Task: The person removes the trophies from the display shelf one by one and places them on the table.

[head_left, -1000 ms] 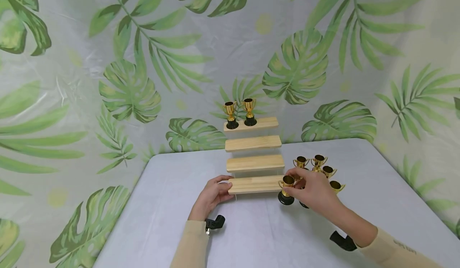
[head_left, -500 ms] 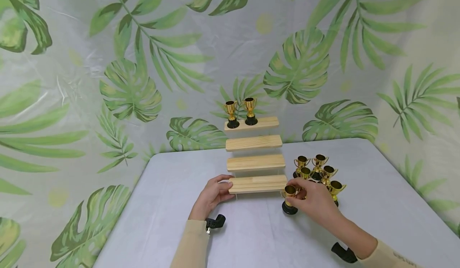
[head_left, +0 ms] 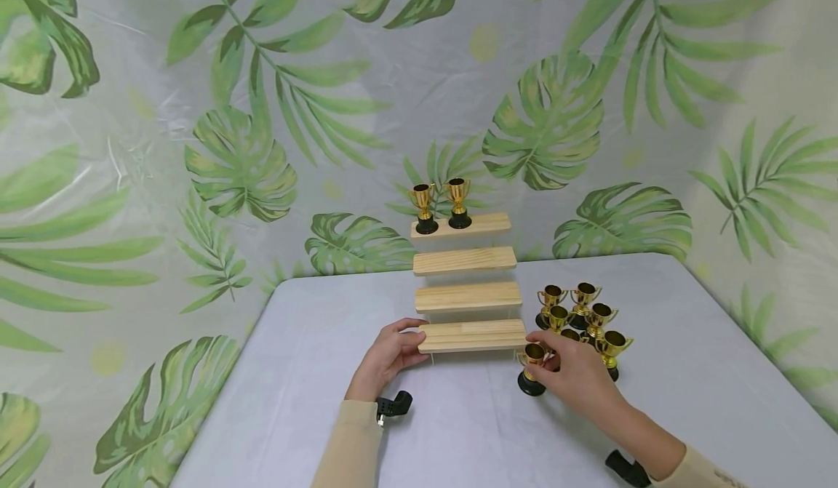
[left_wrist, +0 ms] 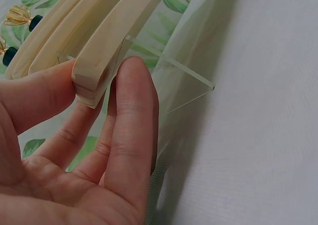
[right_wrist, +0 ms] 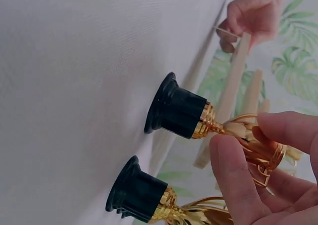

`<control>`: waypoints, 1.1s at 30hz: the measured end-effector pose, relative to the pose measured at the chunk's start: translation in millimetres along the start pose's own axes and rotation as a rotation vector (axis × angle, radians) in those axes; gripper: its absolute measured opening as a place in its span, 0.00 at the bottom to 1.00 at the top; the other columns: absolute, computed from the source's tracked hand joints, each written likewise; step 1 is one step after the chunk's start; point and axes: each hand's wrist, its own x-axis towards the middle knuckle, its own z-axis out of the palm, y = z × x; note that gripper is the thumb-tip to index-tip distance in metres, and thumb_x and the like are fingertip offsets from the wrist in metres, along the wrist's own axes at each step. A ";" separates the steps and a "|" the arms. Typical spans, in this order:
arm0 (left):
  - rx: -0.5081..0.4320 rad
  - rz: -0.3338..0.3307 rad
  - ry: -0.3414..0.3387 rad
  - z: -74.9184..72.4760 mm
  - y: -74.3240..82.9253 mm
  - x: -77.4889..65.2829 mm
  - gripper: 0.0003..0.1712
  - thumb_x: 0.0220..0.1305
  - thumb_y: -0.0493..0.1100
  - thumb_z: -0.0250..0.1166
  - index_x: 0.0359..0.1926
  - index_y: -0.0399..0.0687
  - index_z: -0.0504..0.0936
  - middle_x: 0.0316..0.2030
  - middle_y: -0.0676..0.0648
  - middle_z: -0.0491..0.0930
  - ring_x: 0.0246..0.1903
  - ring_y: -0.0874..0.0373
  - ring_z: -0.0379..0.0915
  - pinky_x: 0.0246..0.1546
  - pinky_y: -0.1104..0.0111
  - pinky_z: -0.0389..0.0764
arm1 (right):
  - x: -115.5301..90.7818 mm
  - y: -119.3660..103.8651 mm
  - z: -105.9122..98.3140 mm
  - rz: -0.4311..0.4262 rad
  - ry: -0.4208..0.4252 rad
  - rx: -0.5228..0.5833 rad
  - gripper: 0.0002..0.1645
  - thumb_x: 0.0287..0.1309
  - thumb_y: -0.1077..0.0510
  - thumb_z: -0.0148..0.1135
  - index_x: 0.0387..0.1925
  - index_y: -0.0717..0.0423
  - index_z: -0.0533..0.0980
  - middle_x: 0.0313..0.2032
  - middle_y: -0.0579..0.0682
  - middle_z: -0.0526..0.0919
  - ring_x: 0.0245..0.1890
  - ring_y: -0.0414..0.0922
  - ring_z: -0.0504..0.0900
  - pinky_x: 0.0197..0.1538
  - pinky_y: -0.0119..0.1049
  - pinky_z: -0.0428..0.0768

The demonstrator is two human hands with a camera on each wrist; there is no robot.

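Observation:
My left hand (head_left: 389, 353) grips the left end of the lowest board of a four-step wooden display stand (head_left: 471, 337). In the left wrist view, thumb and fingers close around that board end (left_wrist: 89, 78), beside a clear support (left_wrist: 169, 61). My right hand (head_left: 579, 372) pinches a small gold trophy (right_wrist: 181, 111) by its cup. This trophy is upright, its black base close over the cloth, just in front of the stand's right end. Two similar trophies, a left one (head_left: 425, 208) and a right one (head_left: 459, 203), stand on the top board's left half and middle.
Several more gold trophies (head_left: 600, 321) stand grouped on the white-covered table (head_left: 314, 342), behind and right of my right hand. One trophy (right_wrist: 139, 190) is right beside the held one in the right wrist view. A leaf-patterned curtain (head_left: 366, 110) hangs behind the table.
My right hand has brought the pinched trophy a little toward me and down, away from the lowest board's right end. My left hand keeps its grip on the stand.

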 end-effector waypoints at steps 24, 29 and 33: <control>0.019 -0.003 0.006 2.0 0.0 2.1 0.24 0.64 0.34 0.67 0.60 0.35 0.76 0.47 0.37 0.80 0.40 0.51 0.83 0.39 0.61 0.86 | -11.5 -2.0 -20.0 -0.083 0.053 -0.099 0.31 0.50 0.55 0.79 0.57 0.50 0.79 0.48 0.47 0.84 0.32 0.39 0.85 0.31 0.34 0.80; 0.030 0.021 0.007 3.0 4.1 2.6 0.22 0.64 0.34 0.66 0.58 0.34 0.77 0.44 0.39 0.80 0.38 0.51 0.82 0.38 0.62 0.86 | -9.3 -10.4 -33.4 -0.131 0.073 -0.131 0.32 0.51 0.54 0.79 0.58 0.52 0.79 0.51 0.50 0.83 0.35 0.43 0.85 0.32 0.36 0.83; 0.027 0.016 0.011 2.3 4.0 1.0 0.21 0.64 0.34 0.66 0.58 0.34 0.77 0.38 0.40 0.82 0.36 0.52 0.83 0.36 0.62 0.86 | -7.3 -19.6 -44.9 -0.136 0.047 -0.115 0.33 0.51 0.56 0.79 0.60 0.52 0.78 0.50 0.50 0.83 0.37 0.45 0.85 0.34 0.37 0.85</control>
